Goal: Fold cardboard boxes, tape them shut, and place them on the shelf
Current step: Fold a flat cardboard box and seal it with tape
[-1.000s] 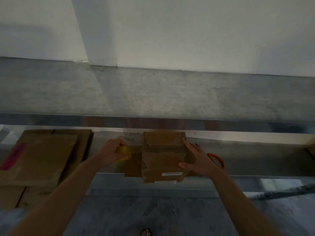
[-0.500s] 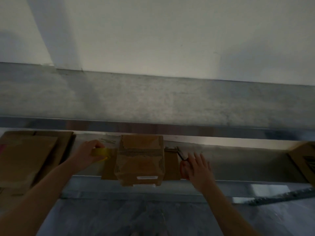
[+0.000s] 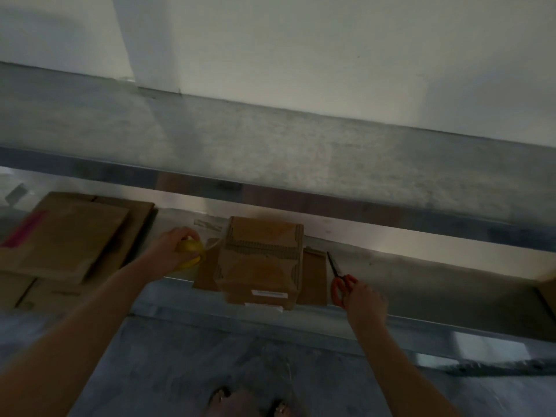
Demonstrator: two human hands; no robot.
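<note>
Our left hand (image 3: 171,248) is curled over the yellow tape roll (image 3: 189,254), and a short strand of tape (image 3: 214,243) runs from it to the near left side of the box (image 3: 261,260). Our right hand (image 3: 365,299) grips the orange handles of the scissors (image 3: 338,281), whose dark blades point away from us along the bench (image 3: 421,266); we cannot tell whether they are lifted or resting on it. The box stands folded on a cardboard sheet (image 3: 316,272), close to the front edge of the bench and between our two hands, with neither hand steadying it. That is our main worry: if we pull on the roll to keep the strand tight, the box may slide or tip towards the left, or off the front edge. If we let the strand go slack, it may fold back and stick to itself or to the sheet below. The scissors must cross over or around the box to reach the strand, so a hasty reach could knock the box or nick the cardboard. The light is dim, which makes the clear strand hard to find. The flat cardboard stack (image 3: 69,236) lies just left of the roll and could catch a loose sticky end. The shelf (image 3: 301,152) above holds no box yet.
</note>
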